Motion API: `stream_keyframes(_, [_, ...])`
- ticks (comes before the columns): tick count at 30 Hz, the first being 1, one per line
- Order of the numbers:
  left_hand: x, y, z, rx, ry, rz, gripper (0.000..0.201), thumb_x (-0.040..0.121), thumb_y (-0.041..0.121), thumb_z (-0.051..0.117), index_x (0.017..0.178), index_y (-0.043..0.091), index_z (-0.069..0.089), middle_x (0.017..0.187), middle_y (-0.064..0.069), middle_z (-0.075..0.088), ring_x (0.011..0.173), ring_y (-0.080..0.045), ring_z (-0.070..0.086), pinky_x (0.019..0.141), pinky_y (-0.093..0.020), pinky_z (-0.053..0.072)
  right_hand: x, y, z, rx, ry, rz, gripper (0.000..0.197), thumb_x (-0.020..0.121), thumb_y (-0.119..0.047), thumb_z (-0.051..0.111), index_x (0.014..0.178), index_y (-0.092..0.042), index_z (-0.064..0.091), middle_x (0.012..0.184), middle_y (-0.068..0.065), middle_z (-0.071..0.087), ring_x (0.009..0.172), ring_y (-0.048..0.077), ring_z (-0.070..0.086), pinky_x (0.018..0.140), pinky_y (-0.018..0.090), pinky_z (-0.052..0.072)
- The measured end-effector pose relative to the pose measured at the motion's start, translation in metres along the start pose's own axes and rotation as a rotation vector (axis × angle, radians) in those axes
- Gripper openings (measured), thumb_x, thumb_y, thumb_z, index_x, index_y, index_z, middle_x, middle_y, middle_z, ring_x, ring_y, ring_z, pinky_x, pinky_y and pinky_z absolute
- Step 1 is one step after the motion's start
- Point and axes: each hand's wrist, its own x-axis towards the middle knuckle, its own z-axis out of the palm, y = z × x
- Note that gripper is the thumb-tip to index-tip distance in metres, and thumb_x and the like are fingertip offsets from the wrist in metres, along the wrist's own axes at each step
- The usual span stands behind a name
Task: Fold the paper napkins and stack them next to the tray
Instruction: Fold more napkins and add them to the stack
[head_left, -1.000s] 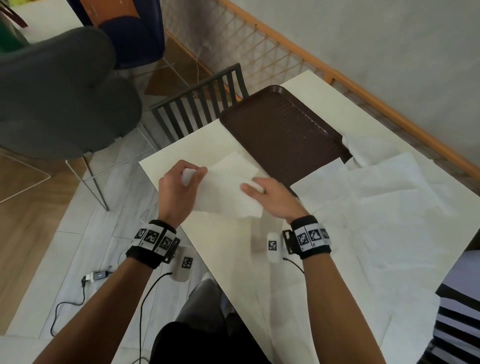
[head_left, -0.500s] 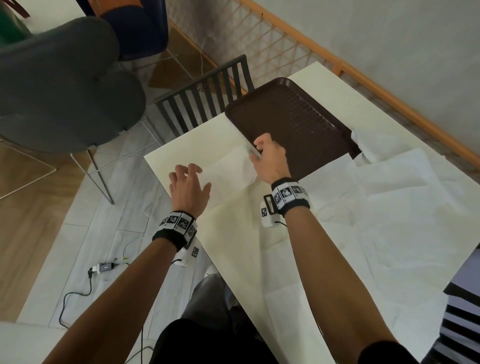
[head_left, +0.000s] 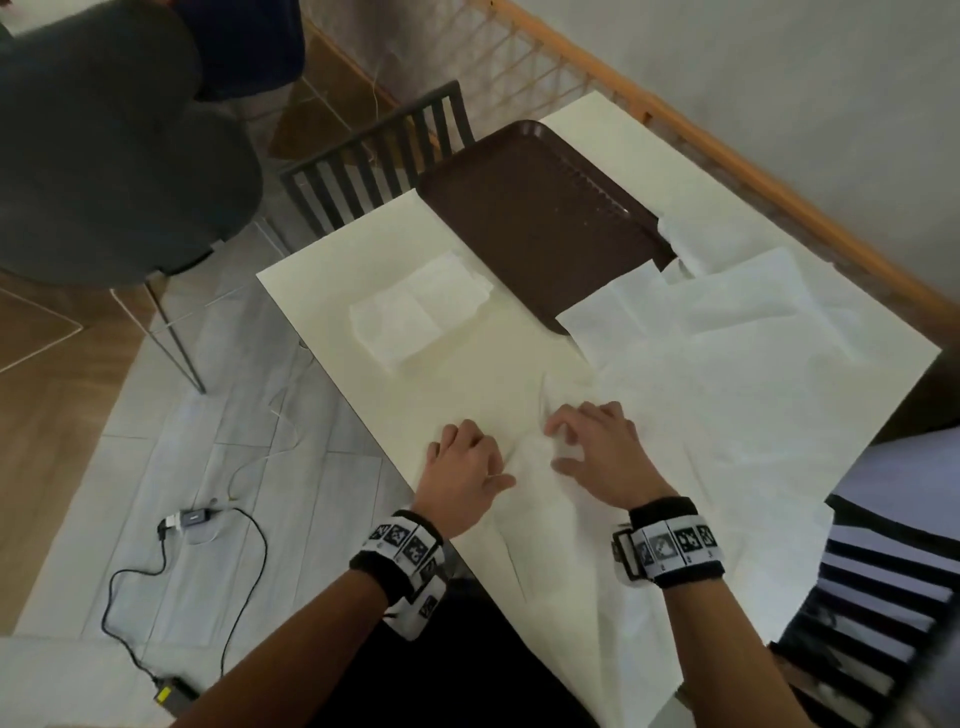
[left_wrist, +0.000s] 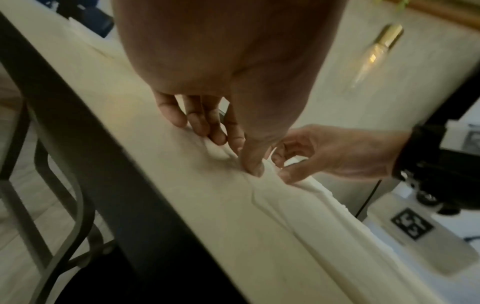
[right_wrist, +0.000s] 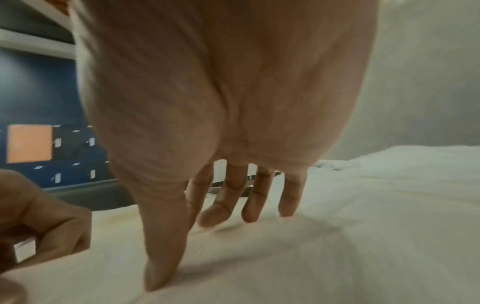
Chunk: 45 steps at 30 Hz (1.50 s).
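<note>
A folded white napkin (head_left: 421, 312) lies flat on the cream table (head_left: 332, 270), just left of the brown tray (head_left: 535, 223). Near the table's front edge my two hands meet on an unfolded napkin (head_left: 535, 499), which is wrinkled up between them. My left hand (head_left: 470, 465) pinches a ridge of it between thumb and fingertips (left_wrist: 215, 139). My right hand (head_left: 587, 447) arches over the napkin (right_wrist: 337, 257). Its thumb and curled fingers (right_wrist: 249, 214) close on a raised fold. More unfolded napkins (head_left: 727, 374) cover the table's right half and overlap the tray's near corner.
A dark slatted chair (head_left: 374, 156) stands at the table's far-left side, a grey padded chair (head_left: 104, 156) beyond it. A wooden rail (head_left: 727, 156) runs along the wall. Cables and a charger (head_left: 182, 519) lie on the floor. A striped garment (head_left: 883, 597) is at right.
The folded napkin was set down left of the tray and released. Both hands then drew back toward the front edge and took hold of an unfolded napkin.
</note>
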Motion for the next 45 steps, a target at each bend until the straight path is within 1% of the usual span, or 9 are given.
stream_keyframes(7, [-0.003,0.02,-0.044,-0.464,0.102,0.114,0.021,0.1,0.014,0.073,0.094,0.015,0.053,0.081,-0.001,0.063,0.074,-0.02,0.061,0.071,-0.032,0.056,-0.012,0.009,0.005,0.287,0.038,0.092,0.098,0.068,-0.045,0.101,0.151,-0.036,0.048,0.136,-0.013,0.052,0.13,0.014,0.03,0.11,0.033,0.034])
stream_keyframes(12, [0.006,0.025,-0.069,-0.707,0.281,0.017,0.016,0.103,0.015,0.071,0.11,0.021,0.058,0.106,0.01,0.066,0.085,-0.008,0.066,0.073,-0.019,0.05,-0.019,0.017,-0.005,0.457,0.051,0.081,0.059,0.08,-0.032,0.097,0.129,-0.036,0.064,0.113,-0.019,0.069,0.111,0.001,0.06,0.084,0.006,0.041])
stream_keyframes(18, [0.007,0.0,-0.053,-0.783,0.162,-0.241,0.068,0.092,0.059,0.076,0.146,0.052,0.036,0.122,0.001,0.068,0.109,-0.017,0.071,0.093,-0.043,0.062,-0.022,0.003,-0.003,0.751,0.242,0.219,0.014,0.1,-0.03,0.079,0.112,-0.026,0.073,0.1,-0.007,0.08,0.091,0.01,0.077,0.072,0.02,0.058])
stream_keyframes(24, [0.001,-0.017,-0.042,-0.73,0.07,-0.187,0.083,0.095,0.027,0.08,0.151,0.064,0.031,0.09,-0.032,0.07,0.084,-0.049,0.069,0.083,-0.055,0.064,-0.027,-0.003,0.013,0.835,0.216,0.244,0.07,0.094,-0.039,0.085,0.143,-0.051,0.037,0.112,0.005,0.076,0.095,0.027,0.076,0.086,0.042,0.062])
stream_keyframes(28, [-0.001,-0.012,-0.049,-0.66,0.19,-0.119,0.03,0.103,0.026,0.071,0.126,0.045,0.067,0.06,-0.006,0.046,0.057,-0.025,0.042,0.063,-0.034,0.041,-0.036,-0.008,0.007,0.795,0.263,0.193,0.079,0.094,-0.017,0.082,0.144,-0.056,0.035,0.087,0.026,0.073,0.073,0.032,0.069,0.08,0.045,0.061])
stream_keyframes(32, [-0.002,-0.003,-0.061,-0.621,0.074,-0.057,0.031,0.084,0.033,0.091,0.111,0.044,0.079,0.112,0.023,0.077,0.103,-0.008,0.071,0.094,-0.034,0.057,-0.041,-0.021,-0.004,0.882,0.369,0.174,0.048,0.095,-0.027,0.086,0.132,-0.041,0.06,0.087,0.018,0.073,0.075,0.03,0.067,0.072,0.044,0.058])
stream_keyframes(35, [0.001,0.001,-0.067,-0.528,0.205,-0.022,0.028,0.082,0.027,0.092,0.104,0.041,0.083,0.11,0.022,0.078,0.104,-0.011,0.07,0.098,-0.036,0.055,-0.044,-0.027,-0.013,0.917,0.369,0.156,0.04,0.08,-0.02,0.098,0.111,-0.033,0.076,0.112,-0.008,0.079,0.095,0.026,0.075,0.085,0.051,0.064])
stream_keyframes(41, [0.007,0.004,-0.079,-0.491,0.414,0.109,0.015,0.081,0.021,0.091,0.095,0.026,0.088,0.087,0.003,0.068,0.081,-0.016,0.064,0.076,-0.037,0.052,-0.038,-0.029,-0.021,0.686,0.484,0.169,0.035,0.075,-0.022,0.101,0.093,-0.045,0.082,0.117,-0.011,0.065,0.097,0.017,0.073,0.092,0.048,0.061])
stream_keyframes(45, [0.011,0.002,-0.087,-0.312,0.399,0.233,0.011,0.085,0.024,0.088,0.096,0.024,0.087,0.1,0.003,0.052,0.092,-0.018,0.055,0.082,-0.036,0.052,-0.032,-0.043,-0.024,0.213,0.444,0.051,0.045,0.077,-0.046,0.096,0.118,-0.043,0.076,0.139,-0.004,0.041,0.121,0.019,0.055,0.109,0.043,0.05])
